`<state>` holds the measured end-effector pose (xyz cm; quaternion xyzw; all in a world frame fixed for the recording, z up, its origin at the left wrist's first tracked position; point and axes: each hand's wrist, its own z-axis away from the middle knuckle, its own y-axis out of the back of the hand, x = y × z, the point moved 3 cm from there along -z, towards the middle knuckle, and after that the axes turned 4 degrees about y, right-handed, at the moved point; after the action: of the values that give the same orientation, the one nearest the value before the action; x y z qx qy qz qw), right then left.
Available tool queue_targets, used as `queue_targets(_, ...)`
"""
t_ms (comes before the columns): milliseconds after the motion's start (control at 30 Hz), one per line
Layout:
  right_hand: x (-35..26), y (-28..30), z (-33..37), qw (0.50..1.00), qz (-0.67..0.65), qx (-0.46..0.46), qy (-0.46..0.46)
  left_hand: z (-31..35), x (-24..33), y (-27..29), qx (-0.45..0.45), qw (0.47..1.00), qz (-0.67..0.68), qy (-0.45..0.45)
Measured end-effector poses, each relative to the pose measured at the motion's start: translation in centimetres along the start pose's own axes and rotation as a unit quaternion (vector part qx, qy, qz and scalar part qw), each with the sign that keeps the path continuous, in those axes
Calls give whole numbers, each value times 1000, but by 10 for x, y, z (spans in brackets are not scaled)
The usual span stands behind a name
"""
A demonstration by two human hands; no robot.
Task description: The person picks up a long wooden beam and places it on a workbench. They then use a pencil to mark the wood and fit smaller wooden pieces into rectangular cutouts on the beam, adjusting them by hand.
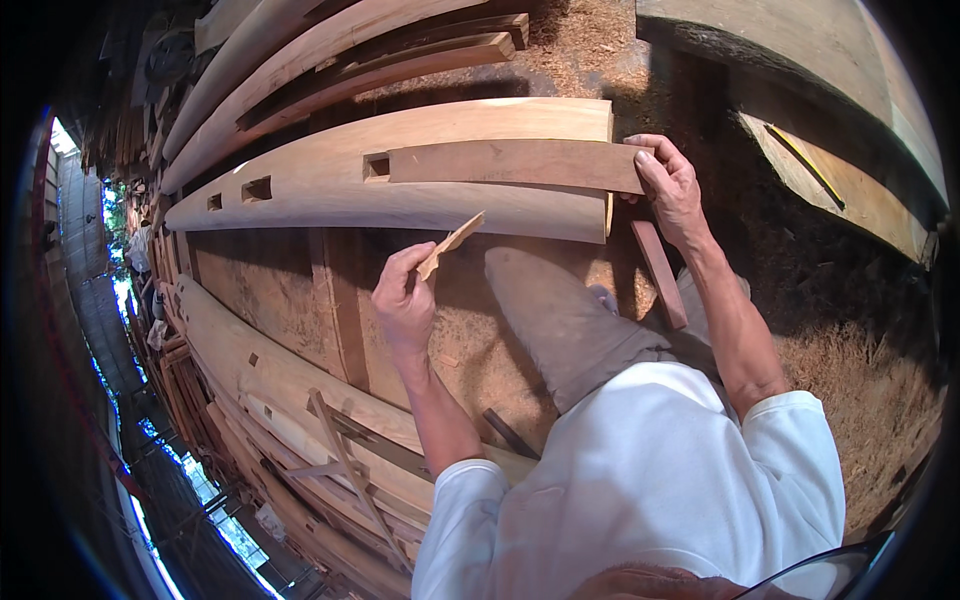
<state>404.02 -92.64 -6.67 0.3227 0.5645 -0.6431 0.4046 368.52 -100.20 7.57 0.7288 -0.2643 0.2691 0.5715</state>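
Observation:
A long pale wooden post point(290, 205) with a rounded side lies across in front of me. Rectangular holes are cut into it. Flat on its top rests a thin brown wooden strip point(510, 163), its left end beside the hole point(376, 167) nearest my hands. My right hand point(668, 190) is closed on the strip's right end, thumb on top, just past the post's squared end. My left hand point(405, 300) pinches a thin, jagged sliver of wood point(452, 245), held up on the near side of the post, apart from it.
More shaped timbers point(330, 50) lie beyond the post, and others point(300, 385) at the lower left. A reddish wooden bar point(660, 275) is beside my leg. Large beams point(800, 60) stand at the upper right. Sawdust and shavings point(590, 45) cover the floor.

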Motion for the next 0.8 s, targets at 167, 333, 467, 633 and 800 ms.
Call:
queue_targets(167, -1, 4, 1, 1000, -13, 5, -5, 1, 2, -4, 5, 1000, 7, 14)
queue_targets(333, 7, -1, -1, 999, -46, 12, -5, -12, 11, -12, 0, 1000, 23, -14)
queue_targets(467, 4, -3, -3, 999, -44, 18, -4, -17, 6, -25, -31, 995, 93, -3)
queue_targets(633, 5, 1, -4, 999, -40, 15, -14, -38, 39, -49, -78, 992, 32, -89)
queue_targets(800, -2, -4, -2, 999, -32, 21, -7, -52, 62, -62, -120, 982, -22, -148)
